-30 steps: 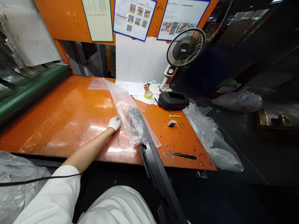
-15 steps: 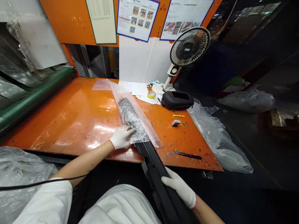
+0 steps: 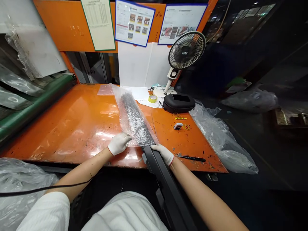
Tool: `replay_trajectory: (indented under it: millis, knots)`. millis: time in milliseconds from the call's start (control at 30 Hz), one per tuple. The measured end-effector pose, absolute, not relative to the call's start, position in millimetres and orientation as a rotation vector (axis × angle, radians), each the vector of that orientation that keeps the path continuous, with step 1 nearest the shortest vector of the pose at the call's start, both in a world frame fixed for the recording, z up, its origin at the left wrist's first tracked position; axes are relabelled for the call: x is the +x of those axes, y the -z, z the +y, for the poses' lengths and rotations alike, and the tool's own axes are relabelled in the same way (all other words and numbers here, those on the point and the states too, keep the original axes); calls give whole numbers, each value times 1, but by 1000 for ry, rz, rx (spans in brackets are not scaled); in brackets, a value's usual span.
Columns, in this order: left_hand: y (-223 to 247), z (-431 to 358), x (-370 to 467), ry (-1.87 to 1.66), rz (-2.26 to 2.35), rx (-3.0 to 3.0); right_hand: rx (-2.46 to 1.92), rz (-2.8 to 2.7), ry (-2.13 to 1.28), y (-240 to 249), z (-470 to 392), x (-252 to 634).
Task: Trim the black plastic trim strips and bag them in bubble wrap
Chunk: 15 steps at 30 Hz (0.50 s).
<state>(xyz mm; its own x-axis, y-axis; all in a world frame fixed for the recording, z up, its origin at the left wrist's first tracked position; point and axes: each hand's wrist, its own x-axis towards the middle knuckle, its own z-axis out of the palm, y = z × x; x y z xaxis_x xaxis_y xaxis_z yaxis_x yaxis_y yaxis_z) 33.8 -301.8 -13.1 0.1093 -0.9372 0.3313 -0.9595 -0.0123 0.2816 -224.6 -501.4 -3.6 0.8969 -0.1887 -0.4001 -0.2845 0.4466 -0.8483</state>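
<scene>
A long black plastic part [image 3: 166, 186] slants from my lap up onto the orange table. Its far end lies inside a clear bubble-wrap bag [image 3: 134, 120], whose open mouth faces me. My left hand [image 3: 119, 143], in a white glove, pinches the left corner of the bag's mouth. At the right side of the mouth, my gloved right hand [image 3: 163, 153] is closed at the bag's edge, over the black part. Its fingertips are partly hidden, so whether it grips the bag, the part or both is unclear.
On the orange table [image 3: 72, 118] are black tweezers [image 3: 192, 158], a small white device [image 3: 178, 126], a black case [image 3: 179, 103], yellow tape [image 3: 152, 98] and a fan [image 3: 187, 51]. Plastic bags [image 3: 223, 141] hang along the right edge. A green roller [image 3: 36, 102] stands left.
My right hand has moved up along the black part to the bag's mouth. My left hand has shifted left with the bag's corner, and the bag covers the part more loosely.
</scene>
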Motion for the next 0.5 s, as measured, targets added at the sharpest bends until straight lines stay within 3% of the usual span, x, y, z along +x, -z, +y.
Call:
replay_trajectory:
  millis: [200, 367, 500]
  knots:
    - [25, -295, 37, 213, -1688, 2186, -1154, 615, -46, 9, -479, -245]
    - [35, -300, 36, 104, -1579, 2216, -1212, 555, -132, 4, -432, -363]
    - [44, -318, 35, 58, -1084, 2478, -1074, 553, -220, -13, -399, -442]
